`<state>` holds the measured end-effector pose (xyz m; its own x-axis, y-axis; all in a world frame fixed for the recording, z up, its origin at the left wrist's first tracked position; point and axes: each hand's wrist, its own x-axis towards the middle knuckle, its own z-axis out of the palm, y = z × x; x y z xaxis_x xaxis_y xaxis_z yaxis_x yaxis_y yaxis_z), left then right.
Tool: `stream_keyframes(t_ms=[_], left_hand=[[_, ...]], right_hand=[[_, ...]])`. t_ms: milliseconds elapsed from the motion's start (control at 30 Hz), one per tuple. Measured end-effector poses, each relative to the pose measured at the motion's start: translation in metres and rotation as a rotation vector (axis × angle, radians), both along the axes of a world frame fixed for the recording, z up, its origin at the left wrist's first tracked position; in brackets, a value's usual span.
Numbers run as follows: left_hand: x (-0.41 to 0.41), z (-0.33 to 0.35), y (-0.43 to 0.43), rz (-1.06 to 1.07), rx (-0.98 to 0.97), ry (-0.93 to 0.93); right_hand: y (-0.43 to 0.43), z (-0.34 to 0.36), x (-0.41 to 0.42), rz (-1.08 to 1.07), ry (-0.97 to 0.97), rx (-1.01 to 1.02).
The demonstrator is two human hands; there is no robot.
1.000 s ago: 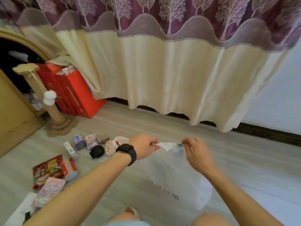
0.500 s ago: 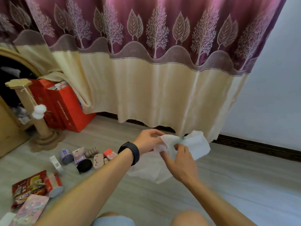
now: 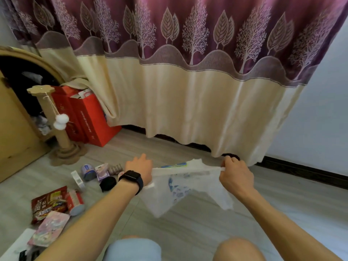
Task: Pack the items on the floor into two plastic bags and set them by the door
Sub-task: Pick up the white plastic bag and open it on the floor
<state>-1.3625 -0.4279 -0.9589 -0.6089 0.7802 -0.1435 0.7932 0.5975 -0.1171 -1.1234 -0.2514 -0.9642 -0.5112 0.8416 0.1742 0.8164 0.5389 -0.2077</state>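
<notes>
A thin white plastic bag (image 3: pixel 180 193) with blue print is stretched above the floor between my two hands. My left hand (image 3: pixel 140 169), with a black watch on its wrist, grips the bag's left edge. My right hand (image 3: pixel 235 174) pinches the right edge, pulling it taut. On the floor to the left lie several items: a small blue can (image 3: pixel 87 171), a white box (image 3: pixel 77 178), a black round object (image 3: pixel 107 183), a red snack packet (image 3: pixel 49 203), a red-and-white tub (image 3: pixel 76 202) and a pink packet (image 3: pixel 49 227).
A purple and cream curtain (image 3: pixel 188 102) hangs across the back. Red gift bags (image 3: pixel 92 121) and a cardboard cat scratching post (image 3: pixel 63 146) stand at the left beside a wooden cabinet (image 3: pixel 13 132). A white wall (image 3: pixel 318 117) is on the right. My knees show at the bottom.
My hands moved apart from a close bunch, spreading the bag wide and taut. The view tilted upward a little.
</notes>
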Motion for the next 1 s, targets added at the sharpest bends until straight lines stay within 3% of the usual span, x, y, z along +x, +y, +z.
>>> stream_keyframes(t_ms=[100,200,267,433,467,533,633,700,800,900,1000], left_hand=[[-0.014,-0.003,-0.01,0.112,-0.003,-0.1],[-0.023,-0.005,-0.008,0.334,0.104,-0.442],[-0.021,-0.009,-0.004,0.461,0.195,-0.672],[-0.003,-0.015,0.003,0.187,0.434,-0.809],[-0.001,-0.018,0.005,0.126,0.473,-0.796],[0.005,-0.019,0.008,-0.014,0.361,-0.674],[0.014,-0.024,0.01,-0.15,0.08,-0.375],[0.015,-0.031,0.011,-0.166,0.022,-0.303],[0.016,-0.043,0.01,-0.183,0.01,-0.198],[0.009,-0.056,0.008,-0.272,-0.065,0.004],[0.002,-0.068,0.001,-0.354,-0.136,0.119]], right_hand=[[0.013,-0.01,0.011,0.026,0.067,-0.205],[0.017,-0.018,0.016,-0.094,0.512,-0.717],[0.014,-0.026,0.016,-0.191,0.707,-0.942],[0.009,-0.042,0.007,-0.256,0.884,-1.007],[0.009,-0.044,0.006,-0.282,0.922,-0.987],[0.006,-0.045,0.005,-0.327,0.946,-0.865],[-0.001,-0.04,0.005,-0.228,0.824,-0.428],[-0.007,-0.038,0.004,0.016,0.626,-0.155],[-0.015,-0.041,0.007,0.439,0.114,0.154],[-0.017,-0.049,0.012,0.559,-0.096,0.167],[-0.017,-0.055,0.017,0.655,-0.107,0.191]])
